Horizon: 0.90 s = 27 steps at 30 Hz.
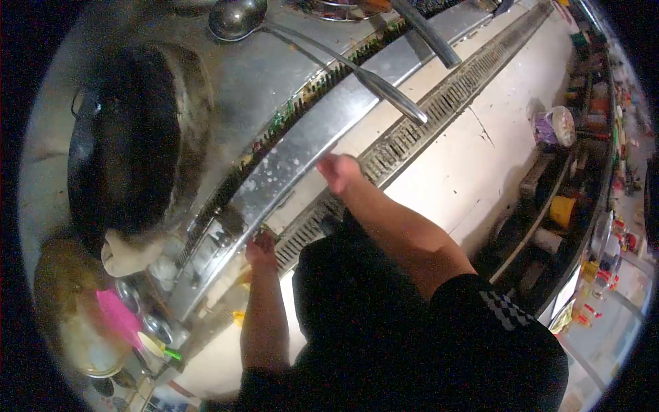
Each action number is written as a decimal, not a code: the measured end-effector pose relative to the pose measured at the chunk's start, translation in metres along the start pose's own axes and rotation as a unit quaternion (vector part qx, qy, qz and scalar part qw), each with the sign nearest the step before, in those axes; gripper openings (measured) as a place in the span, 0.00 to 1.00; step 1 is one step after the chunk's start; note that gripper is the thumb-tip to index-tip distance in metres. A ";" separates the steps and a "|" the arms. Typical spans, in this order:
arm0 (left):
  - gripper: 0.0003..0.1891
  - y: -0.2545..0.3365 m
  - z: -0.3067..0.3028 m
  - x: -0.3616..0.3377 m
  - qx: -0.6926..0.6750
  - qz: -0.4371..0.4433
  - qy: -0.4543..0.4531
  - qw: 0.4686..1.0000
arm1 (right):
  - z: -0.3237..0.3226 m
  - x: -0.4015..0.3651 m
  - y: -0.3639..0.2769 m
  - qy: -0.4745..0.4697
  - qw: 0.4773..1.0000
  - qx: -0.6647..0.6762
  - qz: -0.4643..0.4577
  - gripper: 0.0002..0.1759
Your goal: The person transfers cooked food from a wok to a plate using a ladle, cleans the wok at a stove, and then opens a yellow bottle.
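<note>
My left hand [261, 250] is at the front edge of the steel stove counter [302, 147], beside some small fittings there; its fingers are mostly hidden in shadow. Farther along the same edge is my right hand [338, 172], smeared by motion, with its fingertips close to the metal. A large dark wok [123, 151] sits on the stove to the left. Across the counter lies a steel ladle [237, 19], its handle sticking out over the front edge beyond my right hand. Another metal handle [432, 41] juts out past it.
A crumpled white cloth [127, 254] lies by the wok, near a bright pink item [118, 317] and several metal bowls [158, 328]. A slotted drain grate [395, 147] runs along the floor below the stove. A white-and-purple bucket [553, 127] stands by the shelving at right.
</note>
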<state>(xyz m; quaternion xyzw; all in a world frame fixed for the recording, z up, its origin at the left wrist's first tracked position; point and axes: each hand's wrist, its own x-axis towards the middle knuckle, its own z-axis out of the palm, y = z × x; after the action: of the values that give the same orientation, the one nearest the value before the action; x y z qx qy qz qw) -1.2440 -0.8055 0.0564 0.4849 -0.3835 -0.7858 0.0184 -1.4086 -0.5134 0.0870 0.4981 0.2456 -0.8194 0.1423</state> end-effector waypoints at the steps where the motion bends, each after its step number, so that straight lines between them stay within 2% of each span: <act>1: 0.19 0.005 -0.003 0.008 -0.078 -0.037 0.010 0.996 | -0.001 -0.003 0.007 -0.033 0.999 -0.021 0.014 0.09; 2: 0.19 0.003 -0.004 0.017 -0.161 -0.076 0.018 0.984 | -0.002 -0.005 0.010 -0.067 0.996 -0.047 0.026 0.08; 3: 0.16 -0.003 -0.021 0.030 -0.233 -0.112 -0.069 0.964 | 0.008 -0.023 0.006 -0.025 0.999 -0.025 0.037 0.09; 6: 0.14 -0.008 -0.024 0.044 -0.251 -0.097 -0.076 0.960 | 0.012 -0.021 0.010 -0.009 0.999 -0.008 0.040 0.10; 12: 0.11 0.020 -0.005 0.006 -0.254 -0.121 -0.038 0.959 | 0.010 -0.008 0.017 -0.064 0.997 -0.025 0.047 0.13; 15: 0.12 0.034 -0.003 -0.006 -0.267 -0.123 -0.031 0.955 | 0.019 -0.020 0.010 -0.031 0.998 0.005 0.049 0.10; 19: 0.10 0.045 -0.004 -0.021 -0.242 -0.117 -0.023 0.963 | 0.020 -0.020 0.008 -0.052 0.997 -0.014 0.056 0.12; 21: 0.06 0.043 -0.001 -0.032 -0.152 -0.043 -0.072 0.985 | 0.023 -0.024 0.005 -0.035 0.996 -0.038 0.069 0.13; 22: 0.06 0.035 -0.016 -0.019 -0.151 -0.044 -0.073 0.985 | 0.019 -0.017 0.008 -0.034 0.996 -0.037 0.069 0.13; 23: 0.05 0.026 -0.027 -0.003 -0.313 -0.129 -0.071 0.938 | 0.014 -0.010 0.011 -0.061 0.996 -0.034 0.064 0.13; 25: 0.05 0.020 -0.022 0.004 -0.464 -0.211 -0.066 0.858 | 0.011 -0.005 0.011 -0.088 0.994 -0.029 0.058 0.12; 26: 0.05 0.015 -0.017 0.009 -0.285 -0.143 -0.066 0.945 | 0.010 -0.003 0.011 -0.089 0.993 -0.030 0.064 0.12; 27: 0.05 0.013 -0.010 0.009 -0.095 -0.069 -0.063 0.991 | 0.011 -0.002 0.010 -0.092 0.993 -0.033 0.070 0.12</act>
<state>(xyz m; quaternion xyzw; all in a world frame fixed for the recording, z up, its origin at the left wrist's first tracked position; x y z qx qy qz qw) -1.2458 -0.8241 0.0558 0.4556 -0.2736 -0.8470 -0.0142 -1.4106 -0.5274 0.0907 0.4318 0.2228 -0.8411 0.2374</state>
